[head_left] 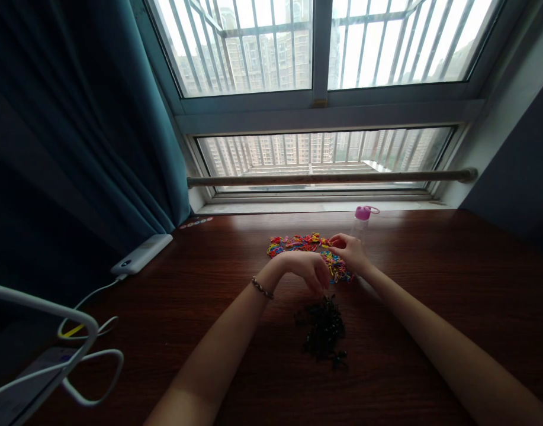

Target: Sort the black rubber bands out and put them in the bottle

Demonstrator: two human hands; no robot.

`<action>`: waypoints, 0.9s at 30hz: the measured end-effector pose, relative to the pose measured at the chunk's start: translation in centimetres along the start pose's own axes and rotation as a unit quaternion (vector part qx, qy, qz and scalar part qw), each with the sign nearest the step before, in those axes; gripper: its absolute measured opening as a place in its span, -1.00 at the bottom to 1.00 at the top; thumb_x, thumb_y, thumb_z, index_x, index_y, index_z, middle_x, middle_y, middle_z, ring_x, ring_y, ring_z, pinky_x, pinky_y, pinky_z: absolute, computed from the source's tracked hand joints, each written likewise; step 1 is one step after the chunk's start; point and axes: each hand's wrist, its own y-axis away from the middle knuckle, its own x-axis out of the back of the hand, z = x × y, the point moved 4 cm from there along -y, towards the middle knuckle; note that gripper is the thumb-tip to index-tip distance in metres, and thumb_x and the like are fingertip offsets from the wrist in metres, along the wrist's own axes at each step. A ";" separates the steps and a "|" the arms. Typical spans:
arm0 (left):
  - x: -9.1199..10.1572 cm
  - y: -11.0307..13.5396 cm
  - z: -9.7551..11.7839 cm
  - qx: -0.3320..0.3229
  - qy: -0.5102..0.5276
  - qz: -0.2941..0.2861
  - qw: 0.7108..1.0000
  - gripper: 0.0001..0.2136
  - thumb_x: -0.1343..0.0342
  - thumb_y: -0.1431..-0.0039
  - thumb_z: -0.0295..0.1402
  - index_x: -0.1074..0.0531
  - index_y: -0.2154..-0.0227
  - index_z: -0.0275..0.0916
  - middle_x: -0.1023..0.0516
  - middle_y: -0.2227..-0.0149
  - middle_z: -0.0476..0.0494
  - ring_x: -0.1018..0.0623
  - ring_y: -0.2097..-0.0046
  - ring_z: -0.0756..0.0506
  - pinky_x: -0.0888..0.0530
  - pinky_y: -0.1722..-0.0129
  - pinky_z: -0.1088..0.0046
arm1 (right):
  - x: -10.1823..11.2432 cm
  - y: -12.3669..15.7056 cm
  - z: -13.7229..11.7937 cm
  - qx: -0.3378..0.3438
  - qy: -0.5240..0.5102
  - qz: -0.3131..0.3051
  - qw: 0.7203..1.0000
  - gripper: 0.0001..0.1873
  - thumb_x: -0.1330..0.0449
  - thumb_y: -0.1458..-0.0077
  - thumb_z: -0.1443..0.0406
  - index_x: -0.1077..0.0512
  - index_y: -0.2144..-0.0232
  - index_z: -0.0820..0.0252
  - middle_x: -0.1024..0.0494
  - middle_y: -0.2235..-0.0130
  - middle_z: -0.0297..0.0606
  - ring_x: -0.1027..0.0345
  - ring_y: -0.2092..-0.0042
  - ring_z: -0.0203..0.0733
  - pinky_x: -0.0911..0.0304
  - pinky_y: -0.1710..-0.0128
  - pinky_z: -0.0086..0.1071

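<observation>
Bands [337, 267] look light, springy; pinch one at its edge. Whether your left hand [307, 269] or right hand [349, 251] grips any, I can't tell.

No lettering, number or brand is legible. At nine o'clock, a strip of pale marks [195, 222] on the table [431, 254], and, between eight and nine, a dark mark [126, 263] on a white device [147, 251], are too small to read.

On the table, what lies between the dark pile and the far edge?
The head view shows the colourful pile there, partly behind the left hand, with the right hand at it; then comes the tabletop.
</observation>
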 end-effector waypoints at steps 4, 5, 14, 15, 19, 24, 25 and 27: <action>3.2 0.1 -0.7 -0.016 -0.146 0.285 0.947 -0.86 -0.05 0.04 -0.44 -0.45 0.38 -0.33 -0.51 0.44 -0.10 -0.50 0.38 -0.05 -0.43 0.36 0.46 | -0.3 -0.3 0.8 -0.017 -0.022 -0.031 0.999 -0.77 -0.22 0.19 0.21 -0.48 0.46 0.26 -0.53 0.46 -0.20 -0.39 0.42 -0.20 -0.28 0.42 -0.38; 3.9 0.2 -0.9 -0.021 -0.202 0.368 0.907 -0.86 -0.02 0.01 -0.46 -0.46 0.39 -0.33 -0.51 0.41 -0.12 -0.49 0.35 -0.06 -0.42 0.32 0.44 | -0.3 -0.3 1.0 -0.023 -0.029 -0.032 0.999 -0.76 -0.21 0.18 0.20 -0.48 0.46 0.27 -0.53 0.46 -0.20 -0.39 0.42 -0.19 -0.28 0.43 -0.38; 4.6 -0.5 -5.1 0.035 -0.378 0.486 0.787 -0.69 0.19 -0.18 -0.37 -0.28 0.04 -0.06 -0.31 -0.05 -0.06 -0.17 -0.12 -0.16 -0.04 -0.08 -0.02 | -0.1 -0.3 0.7 -0.028 -0.021 -0.005 0.999 -0.74 -0.17 0.14 0.18 -0.49 0.46 0.29 -0.52 0.50 -0.19 -0.37 0.48 -0.23 -0.27 0.52 -0.42; 4.6 -0.5 -5.4 0.051 -0.376 0.484 0.789 -0.68 0.21 -0.20 -0.34 -0.25 0.02 -0.02 -0.27 -0.08 -0.03 -0.13 -0.13 -0.18 0.01 -0.07 -0.08 | -0.1 -0.2 0.6 -0.028 -0.019 -0.005 0.999 -0.74 -0.17 0.14 0.18 -0.49 0.46 0.29 -0.51 0.50 -0.20 -0.36 0.48 -0.23 -0.27 0.52 -0.42; 4.6 -0.4 -5.8 0.085 -0.377 0.469 0.794 -0.66 0.24 -0.20 -0.27 -0.19 -0.03 0.06 -0.17 -0.14 -0.02 -0.04 -0.16 -0.27 0.10 -0.04 -0.17 | 0.1 -0.2 0.2 -0.047 -0.034 -0.003 0.998 -0.73 -0.18 0.16 0.18 -0.48 0.46 0.29 -0.51 0.50 -0.20 -0.36 0.47 -0.23 -0.28 0.50 -0.41; 4.3 -0.4 -5.6 0.095 -0.393 0.459 0.791 -0.67 0.24 -0.20 -0.23 -0.22 -0.01 0.06 -0.15 -0.14 -0.04 -0.02 -0.16 -0.30 0.13 -0.05 -0.17 | 1.4 -0.4 -1.5 -0.110 -0.157 -0.053 0.980 -0.69 -0.24 0.23 0.18 -0.47 0.44 0.33 -0.48 0.54 -0.24 -0.32 0.53 -0.32 -0.27 0.51 -0.44; 4.3 -0.3 -5.5 0.097 -0.395 0.464 0.787 -0.67 0.24 -0.20 -0.23 -0.23 0.00 0.05 -0.15 -0.13 -0.06 -0.02 -0.16 -0.29 0.12 -0.05 -0.16 | 1.6 -0.3 -2.0 -0.120 -0.187 -0.086 0.971 -0.68 -0.25 0.24 0.18 -0.47 0.43 0.34 -0.48 0.54 -0.25 -0.31 0.53 -0.34 -0.27 0.51 -0.46; 4.2 -0.2 -5.4 0.098 -0.399 0.479 0.775 -0.68 0.22 -0.19 -0.22 -0.26 0.02 0.02 -0.13 -0.13 -0.09 -0.02 -0.15 -0.28 0.10 -0.06 -0.13 | 1.6 0.2 -3.4 -0.127 -0.219 -0.189 0.949 -0.67 -0.27 0.26 0.20 -0.47 0.42 0.35 -0.48 0.55 -0.27 -0.31 0.53 -0.37 -0.26 0.50 -0.49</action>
